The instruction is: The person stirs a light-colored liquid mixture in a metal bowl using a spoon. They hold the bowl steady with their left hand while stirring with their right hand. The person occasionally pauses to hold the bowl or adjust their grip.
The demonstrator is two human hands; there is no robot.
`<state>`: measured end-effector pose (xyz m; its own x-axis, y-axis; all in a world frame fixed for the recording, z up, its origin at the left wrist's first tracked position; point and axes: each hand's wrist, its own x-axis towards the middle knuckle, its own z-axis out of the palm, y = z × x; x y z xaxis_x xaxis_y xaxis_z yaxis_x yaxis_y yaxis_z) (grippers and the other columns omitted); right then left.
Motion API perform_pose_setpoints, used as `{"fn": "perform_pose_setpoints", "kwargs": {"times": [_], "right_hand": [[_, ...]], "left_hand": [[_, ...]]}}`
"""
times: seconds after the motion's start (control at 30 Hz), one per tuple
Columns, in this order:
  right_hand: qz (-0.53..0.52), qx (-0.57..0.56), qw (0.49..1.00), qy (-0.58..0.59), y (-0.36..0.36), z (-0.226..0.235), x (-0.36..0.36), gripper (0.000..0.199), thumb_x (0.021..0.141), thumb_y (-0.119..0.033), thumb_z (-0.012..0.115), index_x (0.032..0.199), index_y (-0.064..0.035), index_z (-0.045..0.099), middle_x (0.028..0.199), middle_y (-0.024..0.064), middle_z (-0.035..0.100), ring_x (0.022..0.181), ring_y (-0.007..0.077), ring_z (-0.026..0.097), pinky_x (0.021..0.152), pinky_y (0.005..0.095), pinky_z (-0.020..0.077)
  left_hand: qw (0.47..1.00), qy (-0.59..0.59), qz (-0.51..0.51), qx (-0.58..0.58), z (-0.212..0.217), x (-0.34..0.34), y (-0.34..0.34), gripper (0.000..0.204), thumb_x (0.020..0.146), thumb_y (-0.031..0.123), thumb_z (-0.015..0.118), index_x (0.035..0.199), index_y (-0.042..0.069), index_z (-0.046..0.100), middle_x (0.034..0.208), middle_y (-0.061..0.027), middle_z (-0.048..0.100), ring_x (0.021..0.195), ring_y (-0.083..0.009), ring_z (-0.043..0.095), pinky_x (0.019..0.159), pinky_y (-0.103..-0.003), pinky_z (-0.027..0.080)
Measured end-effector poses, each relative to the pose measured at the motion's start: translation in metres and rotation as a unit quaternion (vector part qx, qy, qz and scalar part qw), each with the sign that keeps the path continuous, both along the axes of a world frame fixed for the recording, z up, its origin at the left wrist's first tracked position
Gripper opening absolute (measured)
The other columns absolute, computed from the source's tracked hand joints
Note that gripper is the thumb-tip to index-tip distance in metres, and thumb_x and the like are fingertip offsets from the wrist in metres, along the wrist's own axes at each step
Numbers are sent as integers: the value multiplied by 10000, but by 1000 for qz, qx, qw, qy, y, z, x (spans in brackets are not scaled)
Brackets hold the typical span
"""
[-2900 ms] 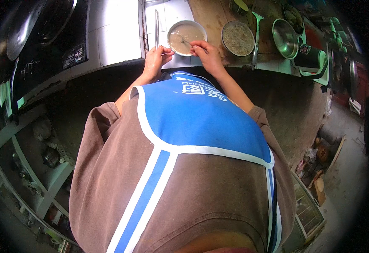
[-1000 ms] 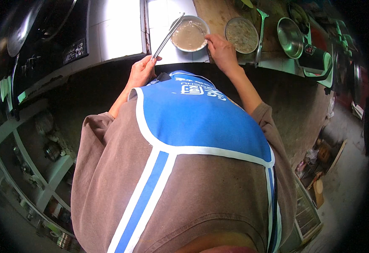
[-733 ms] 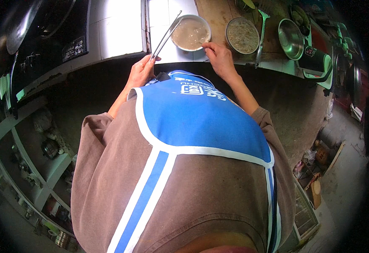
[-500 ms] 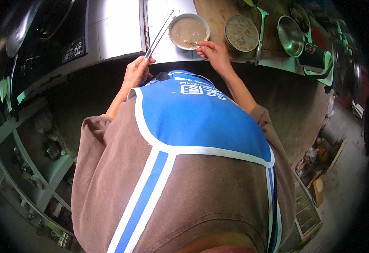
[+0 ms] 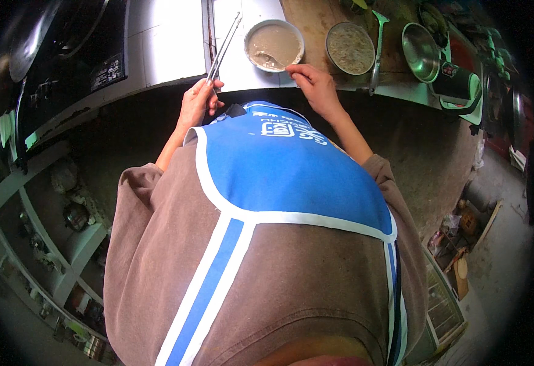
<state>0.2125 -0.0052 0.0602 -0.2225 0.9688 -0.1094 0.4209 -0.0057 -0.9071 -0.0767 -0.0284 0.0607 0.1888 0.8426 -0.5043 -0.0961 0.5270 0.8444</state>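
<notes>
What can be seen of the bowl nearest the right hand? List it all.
The bowl is round and pale, possibly enamel or light metal, standing upright on the white tiled counter. It holds a smooth grey-brown batter or paste nearly to its rim. A spoon rests in the mix at the near side, its handle running toward the right hand, which grips it at the rim. The chopsticks in the left hand lie just left of it, apparently not touching.
</notes>
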Motion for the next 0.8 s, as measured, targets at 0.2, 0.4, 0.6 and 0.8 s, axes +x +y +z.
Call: {"fn": "perform_pose_setpoints", "kwargs": {"times": [0.2, 0.4, 0.6, 0.8], "right_hand": [[-58, 73, 994, -48, -1, 15, -4, 197, 835, -73, 542, 1007, 4, 601, 898, 125, 633, 781, 213, 627, 706, 304, 494], [-195, -124, 950, 210, 15, -13, -13, 226, 882, -108, 515, 1011, 66, 577, 856, 140, 642, 730, 141, 631, 656, 235, 519], [-222, -190, 928, 232, 22, -33, -26, 248, 880, -141, 529, 967, 84, 587, 815, 149, 645, 668, 160, 637, 604, 227, 523], [-185, -194, 949, 168, 16, -20, -29, 267, 875, -191, 548, 868, 65, 623, 732, 120, 646, 606, 139, 626, 546, 232, 512]], "left_hand": [[1000, -20, 16, -1, -10, 2, 2, 298, 950, 285, 411, 963, 25, 556, 615, 8, 483, 508, -76, 480, 634, -245, 495], [996, -82, 42, -17, -22, 22, 13, 286, 958, 278, 382, 974, 18, 501, 1072, -159, 573, 1003, -240, 585, 860, -326, 478], [991, -117, 49, -39, -31, 44, 25, 264, 961, 267, 373, 927, 20, 460, 1108, -175, 554, 1021, -260, 573, 875, -343, 473], [990, -119, 71, -20, -25, 55, 30, 259, 964, 256, 359, 919, 20, 456, 1124, -194, 524, 1044, -267, 556, 880, -356, 474]]}}
